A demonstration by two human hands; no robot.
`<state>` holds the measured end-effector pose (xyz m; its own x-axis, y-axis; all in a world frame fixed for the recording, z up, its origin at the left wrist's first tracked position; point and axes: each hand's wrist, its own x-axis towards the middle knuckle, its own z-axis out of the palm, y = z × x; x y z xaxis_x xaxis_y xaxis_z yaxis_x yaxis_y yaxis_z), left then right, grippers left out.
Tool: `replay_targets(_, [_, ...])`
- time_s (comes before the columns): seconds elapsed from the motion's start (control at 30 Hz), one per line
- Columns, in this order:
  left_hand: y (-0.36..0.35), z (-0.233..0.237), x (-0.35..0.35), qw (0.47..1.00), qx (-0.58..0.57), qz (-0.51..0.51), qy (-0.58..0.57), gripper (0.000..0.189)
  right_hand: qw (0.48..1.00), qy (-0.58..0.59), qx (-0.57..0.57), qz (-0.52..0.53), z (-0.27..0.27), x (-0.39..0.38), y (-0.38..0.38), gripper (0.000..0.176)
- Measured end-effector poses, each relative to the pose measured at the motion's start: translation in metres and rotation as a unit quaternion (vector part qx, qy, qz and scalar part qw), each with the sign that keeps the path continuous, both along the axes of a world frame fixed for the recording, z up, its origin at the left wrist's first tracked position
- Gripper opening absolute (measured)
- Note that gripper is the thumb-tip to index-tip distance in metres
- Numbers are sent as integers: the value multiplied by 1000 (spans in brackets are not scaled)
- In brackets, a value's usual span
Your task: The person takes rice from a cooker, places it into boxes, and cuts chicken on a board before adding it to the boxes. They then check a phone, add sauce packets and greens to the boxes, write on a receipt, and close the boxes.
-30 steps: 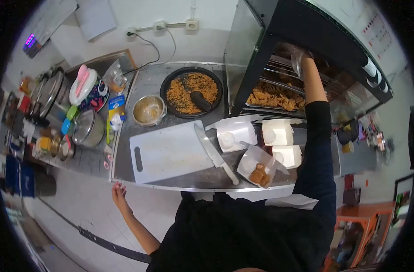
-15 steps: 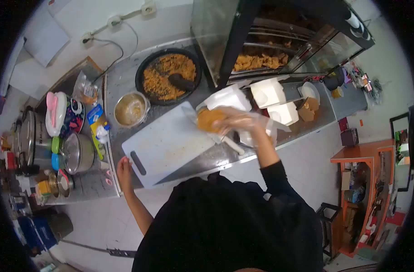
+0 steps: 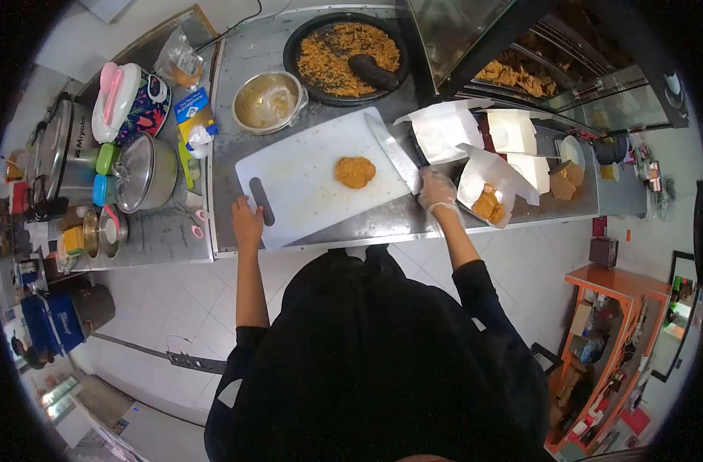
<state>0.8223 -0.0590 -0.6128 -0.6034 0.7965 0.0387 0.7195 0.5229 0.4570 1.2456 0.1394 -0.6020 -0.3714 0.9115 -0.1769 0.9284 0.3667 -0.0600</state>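
A breaded fried piece of food (image 3: 355, 172) lies on the white cutting board (image 3: 297, 165), right of its middle. My right hand (image 3: 438, 191), in a clear plastic glove, is closed around the handle of a knife (image 3: 394, 154). The wide blade lies along the board's right edge, pointing away from me. My left hand (image 3: 247, 223) is bare and grips the board's left edge beside the grey handle slot; some fingertips are hard to make out. Just right of my gloved hand sits a paper-lined box (image 3: 472, 175) with fried pieces in it.
Open white-lined boxes (image 3: 446, 132) stand behind my right hand, near a glass display cabinet (image 3: 459, 42). Behind the board are a metal bowl (image 3: 268, 102) and a dark stone mortar (image 3: 291, 58) with orange-brown crumbly paste and a pestle (image 3: 372, 73). Pots (image 3: 155, 169) stand left.
The fried piece has left my right hand and now lies on the board. My right hand has moved to the knife handle. My left hand has come onto the board's edge; the view has shifted.
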Motion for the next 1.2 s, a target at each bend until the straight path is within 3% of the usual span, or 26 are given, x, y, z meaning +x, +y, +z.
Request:
replay_targets(0.07, [1, 1, -2, 999, -9, -5, -45, 41, 994, 102, -6, 46, -1, 6, -5, 42])
replay_targets(0.1, [1, 6, -3, 998, -15, -8, -67, 42, 945, 227, -229, -49, 34, -3, -16, 47])
replay_targets(0.13, [1, 11, -4, 997, -33, -6, -76, 41, 843, 309, -396, -194, 70, -12, -27, 51])
replay_targets(0.2, [3, 17, -7, 993, -65, 0, -94, 40, 748, 462, -429, -206, 87, -17, -49, 58])
replay_targets(0.23, [4, 10, -11, 996, -54, -3, -77, 40, 746, 468, -428, -200, 96, -26, -54, 49])
replay_targets(0.3, [4, -9, -20, 998, -36, -11, -41, 41, 828, 348, -385, -214, 120, -57, -56, 39])
replay_targets(0.33, [11, 4, -16, 999, -9, -45, -17, 40, 860, 284, -362, -221, 126, -70, -59, 35])
replay_targets(0.37, [24, 16, -11, 997, 18, -80, 7, 39, 956, 189, -206, -88, 115, -77, -60, 30])
replay_targets(0.4, [39, 33, -3, 992, 47, -115, 32, 39, 963, 167, -201, -60, 107, -81, -60, 30])
replay_targets(0.47, [67, 56, 13, 974, 131, -186, -6, 38, 974, 122, -189, -3, 98, -89, -60, 30])
replay_targets(0.57, [96, 74, 42, 939, 139, -314, -29, 46, 973, 78, -216, -3, 136, -107, -77, 27])
replay_targets(0.73, [115, 35, 70, 881, 86, -465, -1, 61, 977, 89, -184, -61, 97, -127, -115, 24])
replay_targets(0.93, [118, 23, 65, 864, 14, -501, -39, 59, 969, 36, -220, -111, 86, -147, -123, 27])
replay_targets(1.03, [127, -1, 57, 879, 81, -468, 42, 53, 969, 118, -147, -159, 0, -151, -127, 34])
replay_targets(1.17, [151, -2, 56, 862, 46, -502, 57, 50, 926, 273, -250, -72, 26, -130, -85, 43])
replay_targets(1.2, [159, 1, 59, 856, 44, -513, 52, 50, 940, 268, -200, -59, 29, -123, -80, 42])
